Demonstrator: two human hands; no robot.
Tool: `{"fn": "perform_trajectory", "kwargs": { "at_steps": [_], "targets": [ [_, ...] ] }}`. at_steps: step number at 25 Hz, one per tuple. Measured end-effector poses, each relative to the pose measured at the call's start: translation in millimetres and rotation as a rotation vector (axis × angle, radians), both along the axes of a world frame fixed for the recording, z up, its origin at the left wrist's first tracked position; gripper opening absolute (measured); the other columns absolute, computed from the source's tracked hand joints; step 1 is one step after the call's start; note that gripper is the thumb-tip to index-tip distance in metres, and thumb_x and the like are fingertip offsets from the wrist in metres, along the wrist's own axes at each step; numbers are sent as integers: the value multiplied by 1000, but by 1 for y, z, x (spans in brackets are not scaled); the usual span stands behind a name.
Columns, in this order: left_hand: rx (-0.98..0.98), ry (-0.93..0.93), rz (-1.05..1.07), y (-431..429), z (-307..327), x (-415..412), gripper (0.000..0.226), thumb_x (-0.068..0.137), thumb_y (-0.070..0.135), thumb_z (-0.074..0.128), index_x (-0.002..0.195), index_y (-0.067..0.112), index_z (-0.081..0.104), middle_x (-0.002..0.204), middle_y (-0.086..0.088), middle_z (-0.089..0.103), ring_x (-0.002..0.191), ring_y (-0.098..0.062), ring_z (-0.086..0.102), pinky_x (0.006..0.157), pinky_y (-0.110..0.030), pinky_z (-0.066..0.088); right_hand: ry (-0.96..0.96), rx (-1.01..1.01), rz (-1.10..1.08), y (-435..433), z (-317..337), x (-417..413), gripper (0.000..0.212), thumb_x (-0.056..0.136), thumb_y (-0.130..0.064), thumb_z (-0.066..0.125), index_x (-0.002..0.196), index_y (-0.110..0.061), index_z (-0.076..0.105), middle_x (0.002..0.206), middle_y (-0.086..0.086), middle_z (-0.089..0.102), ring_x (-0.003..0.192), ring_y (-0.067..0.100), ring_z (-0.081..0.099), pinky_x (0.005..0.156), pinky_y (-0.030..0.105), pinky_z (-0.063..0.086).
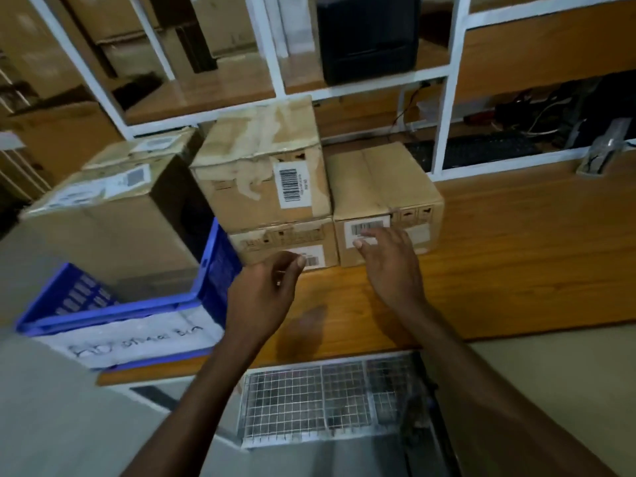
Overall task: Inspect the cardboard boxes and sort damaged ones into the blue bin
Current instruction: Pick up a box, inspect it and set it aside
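Hands both empty: left hand (265,290) loosely curled; right hand (389,266) spread at right box (378,180) label. Crumpled taped box (254,173), 11 o'clock, atop low box (275,242). At 8 o'clock, blue bin (113,315) seemingly holds large box (103,228). Stack on desk (499,253) likely unsorted.

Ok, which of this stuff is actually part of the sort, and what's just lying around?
Job: blue bin, large left box, taped top box, box under it, right box.
Lying about: keyboard, black case on shelf, wire mesh.
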State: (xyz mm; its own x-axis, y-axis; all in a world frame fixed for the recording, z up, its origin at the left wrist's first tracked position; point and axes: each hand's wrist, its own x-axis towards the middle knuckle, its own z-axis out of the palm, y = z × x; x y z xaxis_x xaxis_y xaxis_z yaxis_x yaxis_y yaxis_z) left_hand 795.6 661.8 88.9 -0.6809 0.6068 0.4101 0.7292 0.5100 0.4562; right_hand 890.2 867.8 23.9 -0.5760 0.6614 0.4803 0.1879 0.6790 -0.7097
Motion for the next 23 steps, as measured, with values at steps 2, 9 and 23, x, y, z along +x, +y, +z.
{"fn": "perform_trajectory", "kwargs": {
  "at_steps": [2,9,23],
  "targets": [
    [54,-19,55,-46,-3,7,29,104,53,57,101,32,77,84,13,77,78,2,68,56,-12,37,30,15,74,-49,8,-2,18,108,-28,52,108,-20,67,101,-3,67,101,23,60,81,40,51],
    [106,-110,286,-242,-11,-9,28,98,59,59,92,36,73,85,21,77,87,-1,73,73,-33,57,116,-141,341,-243,17,-36,15,105,-31,58,116,-25,67,108,-12,72,98,6,66,79,37,57],
    [534,-395,706,-629,-77,-147,33,100,49,54,82,30,72,90,15,79,83,-8,78,80,-40,59,-127,-136,756,-602,-17,-197,18,103,-34,62,118,-25,66,104,-17,69,95,-1,65,78,32,56]
  ]
}}
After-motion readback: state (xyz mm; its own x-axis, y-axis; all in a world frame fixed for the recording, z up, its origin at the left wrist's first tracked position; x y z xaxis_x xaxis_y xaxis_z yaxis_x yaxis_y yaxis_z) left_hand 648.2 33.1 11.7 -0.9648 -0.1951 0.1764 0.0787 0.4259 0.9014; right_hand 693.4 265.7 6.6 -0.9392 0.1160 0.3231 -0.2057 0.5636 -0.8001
